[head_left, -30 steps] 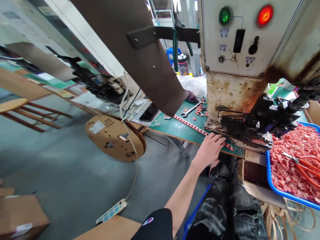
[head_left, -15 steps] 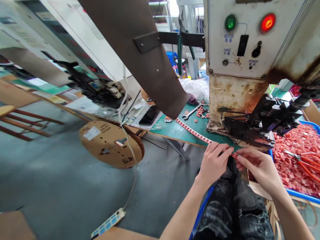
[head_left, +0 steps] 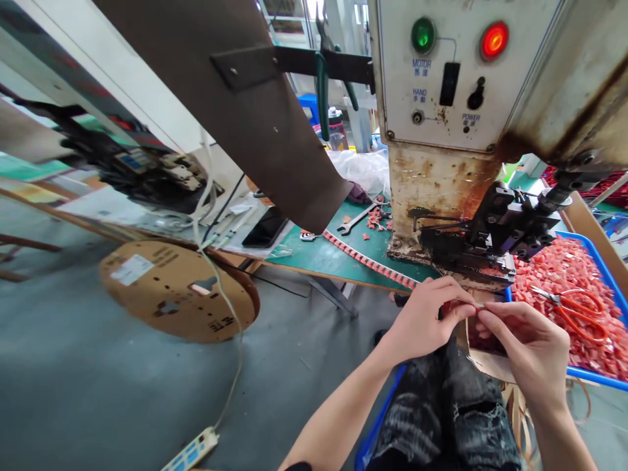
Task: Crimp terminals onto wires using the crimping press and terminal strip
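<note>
A narrow strip of red pieces on a white band (head_left: pixel 370 263) runs across the green tabletop to my left hand (head_left: pixel 434 317). The fingers of that hand are closed around its near end, which they mostly hide. My right hand (head_left: pixel 530 343) is pinched, its thumb and fingertips meeting those of the left. A small pale bit shows between the fingertips; its kind cannot be made out. Both hands are above my lap, just in front of the black press head (head_left: pixel 490 235) of the machine.
A blue tray (head_left: pixel 596 377) at right holds many red pieces, with orange-handled snips (head_left: pixel 581 314) on top. The machine panel (head_left: pixel 441 72) has a lit red lamp. A wrench (head_left: pixel 356 219) and a phone (head_left: pixel 265 227) lie left. A cardboard reel (head_left: pixel 179 294) stands below the table edge.
My view has shifted, so the machine and table sit further left. The fingertips of both hands have come together, and the red piece that showed between them is now hidden.
</note>
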`<state>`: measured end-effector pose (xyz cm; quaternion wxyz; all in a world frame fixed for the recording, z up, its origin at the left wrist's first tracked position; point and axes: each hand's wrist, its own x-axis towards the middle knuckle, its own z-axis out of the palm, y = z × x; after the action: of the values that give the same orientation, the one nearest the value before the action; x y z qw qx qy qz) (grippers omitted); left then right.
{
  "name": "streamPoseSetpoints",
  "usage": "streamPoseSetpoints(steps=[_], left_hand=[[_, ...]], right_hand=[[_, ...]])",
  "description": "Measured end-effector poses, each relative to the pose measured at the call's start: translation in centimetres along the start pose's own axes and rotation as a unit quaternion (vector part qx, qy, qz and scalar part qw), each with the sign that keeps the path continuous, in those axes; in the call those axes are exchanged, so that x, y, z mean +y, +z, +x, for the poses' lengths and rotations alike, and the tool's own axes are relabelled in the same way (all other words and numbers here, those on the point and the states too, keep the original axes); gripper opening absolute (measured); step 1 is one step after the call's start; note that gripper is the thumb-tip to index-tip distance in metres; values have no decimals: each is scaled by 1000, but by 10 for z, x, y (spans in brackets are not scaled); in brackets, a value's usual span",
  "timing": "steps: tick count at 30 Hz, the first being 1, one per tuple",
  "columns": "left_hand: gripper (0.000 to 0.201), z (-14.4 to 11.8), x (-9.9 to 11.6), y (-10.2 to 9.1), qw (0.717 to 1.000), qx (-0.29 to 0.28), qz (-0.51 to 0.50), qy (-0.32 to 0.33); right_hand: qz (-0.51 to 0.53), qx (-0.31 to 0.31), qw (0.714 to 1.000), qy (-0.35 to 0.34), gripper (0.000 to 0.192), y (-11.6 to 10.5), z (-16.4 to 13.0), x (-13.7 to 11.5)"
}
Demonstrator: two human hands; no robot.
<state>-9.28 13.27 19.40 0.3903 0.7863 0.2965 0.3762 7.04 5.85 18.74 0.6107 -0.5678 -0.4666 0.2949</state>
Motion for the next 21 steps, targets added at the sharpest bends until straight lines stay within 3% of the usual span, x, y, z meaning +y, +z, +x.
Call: streamPoseSetpoints(steps=[6,10,17,21], left_hand=[[9,-2,7,15,996,61,59,-5],[12,-3,7,21,990,93,109,7],[8,-2,1,20,996,61,71,-7],[15,-3,-5,31,984,124,124,33]], right_hand=[[76,39,996,30,14,9,-4,6],[58,71,995,38,17,11,-5,9],[48,34,996,67,22,0,0,13],[65,66,993,71,21,7,0,15]])
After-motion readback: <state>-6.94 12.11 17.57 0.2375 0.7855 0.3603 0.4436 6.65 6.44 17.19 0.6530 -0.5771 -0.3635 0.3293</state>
